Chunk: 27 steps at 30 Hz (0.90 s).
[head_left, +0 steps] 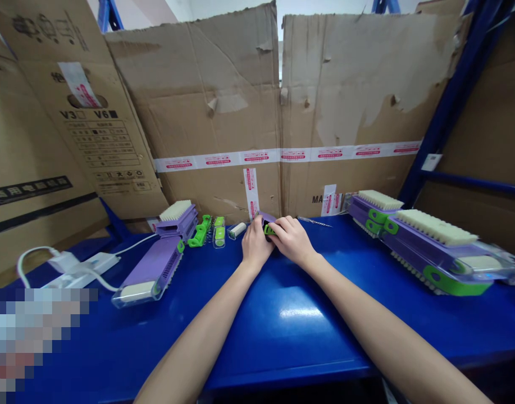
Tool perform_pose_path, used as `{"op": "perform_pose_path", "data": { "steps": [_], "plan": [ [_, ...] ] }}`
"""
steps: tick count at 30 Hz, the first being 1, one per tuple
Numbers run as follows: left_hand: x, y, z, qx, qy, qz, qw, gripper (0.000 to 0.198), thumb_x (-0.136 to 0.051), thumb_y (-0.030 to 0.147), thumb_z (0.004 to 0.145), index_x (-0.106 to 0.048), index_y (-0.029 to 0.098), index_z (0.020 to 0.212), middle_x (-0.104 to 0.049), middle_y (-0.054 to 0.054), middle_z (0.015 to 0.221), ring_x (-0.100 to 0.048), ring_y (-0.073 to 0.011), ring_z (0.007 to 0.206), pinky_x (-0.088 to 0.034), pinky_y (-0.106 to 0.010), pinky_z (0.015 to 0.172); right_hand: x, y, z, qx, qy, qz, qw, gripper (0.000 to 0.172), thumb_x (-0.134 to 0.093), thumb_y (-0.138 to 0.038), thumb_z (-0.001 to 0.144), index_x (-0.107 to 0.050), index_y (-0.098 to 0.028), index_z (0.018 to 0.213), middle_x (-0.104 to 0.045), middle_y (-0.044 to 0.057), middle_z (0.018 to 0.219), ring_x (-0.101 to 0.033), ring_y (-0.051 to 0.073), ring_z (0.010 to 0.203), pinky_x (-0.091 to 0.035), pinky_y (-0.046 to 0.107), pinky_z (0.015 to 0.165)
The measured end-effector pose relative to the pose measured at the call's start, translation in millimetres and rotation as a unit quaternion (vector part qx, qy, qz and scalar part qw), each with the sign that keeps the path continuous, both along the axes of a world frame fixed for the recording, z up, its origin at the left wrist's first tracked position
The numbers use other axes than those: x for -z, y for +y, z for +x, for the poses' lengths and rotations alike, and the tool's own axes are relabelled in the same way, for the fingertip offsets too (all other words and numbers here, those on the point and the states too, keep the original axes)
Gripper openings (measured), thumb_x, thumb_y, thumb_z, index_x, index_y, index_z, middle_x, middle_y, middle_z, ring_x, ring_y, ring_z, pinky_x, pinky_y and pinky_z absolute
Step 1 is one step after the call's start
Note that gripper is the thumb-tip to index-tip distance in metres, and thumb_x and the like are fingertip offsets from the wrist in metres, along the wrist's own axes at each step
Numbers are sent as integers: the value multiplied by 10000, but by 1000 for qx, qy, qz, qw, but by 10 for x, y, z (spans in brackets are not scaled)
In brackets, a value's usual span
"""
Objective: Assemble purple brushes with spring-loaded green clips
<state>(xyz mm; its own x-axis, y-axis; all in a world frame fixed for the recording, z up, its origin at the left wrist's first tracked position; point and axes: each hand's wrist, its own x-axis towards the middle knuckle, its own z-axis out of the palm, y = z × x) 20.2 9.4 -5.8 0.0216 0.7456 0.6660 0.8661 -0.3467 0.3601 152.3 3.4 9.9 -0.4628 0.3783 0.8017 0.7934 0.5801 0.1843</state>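
Both my hands meet at the far middle of the blue table (282, 314). My left hand (255, 242) and my right hand (291, 240) are closed together on a small purple part with a green clip (267, 223), which shows only between the fingers. A loose green clip (200, 231), a clear-and-green piece (219, 232) and a small white piece (237, 229) lie just left of my hands.
A purple brush unit (160, 255) lies at the left, with a white power strip and cable (78, 264) beside it. A stack of purple-and-green brush units (425, 241) fills the right. Cardboard boxes (249, 112) wall the back. A thin metal tool (315, 222) lies behind my right hand.
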Motion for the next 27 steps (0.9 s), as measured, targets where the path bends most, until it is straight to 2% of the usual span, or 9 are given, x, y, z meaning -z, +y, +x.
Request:
{"op": "perform_pose_path", "data": {
  "steps": [10, 16, 27],
  "plan": [
    [-21, 0, 6, -25, -20, 5, 999, 594, -589, 284, 759, -329, 152, 1278, -614, -151, 1129, -606, -286, 1054, -486, -385, 850, -112, -50, 66, 26, -31, -22, 999, 196, -533, -217, 849, -611, -158, 1019, -589, 105, 937, -442, 240, 876, -302, 361, 718],
    [-11, 3, -1, -27, -17, 0, 999, 640, -611, 245, 718, -315, 155, 1279, -607, -152, 1144, -599, -289, 1070, -484, -383, 854, -97, -36, 44, 38, -28, -14, 999, 163, -559, -243, 854, -612, -160, 984, -592, 95, 893, -441, 238, 849, -297, 353, 703],
    [-6, 11, -25, -31, -3, 1, 1000, 612, -578, 241, 752, -318, 131, 1294, -620, -165, 1127, -609, -285, 1059, -489, -372, 842, -124, -110, -15, 37, -33, -5, 999, 129, -538, -219, 852, -606, -168, 949, -584, 95, 880, -436, 240, 848, -283, 359, 717]
  ]
}}
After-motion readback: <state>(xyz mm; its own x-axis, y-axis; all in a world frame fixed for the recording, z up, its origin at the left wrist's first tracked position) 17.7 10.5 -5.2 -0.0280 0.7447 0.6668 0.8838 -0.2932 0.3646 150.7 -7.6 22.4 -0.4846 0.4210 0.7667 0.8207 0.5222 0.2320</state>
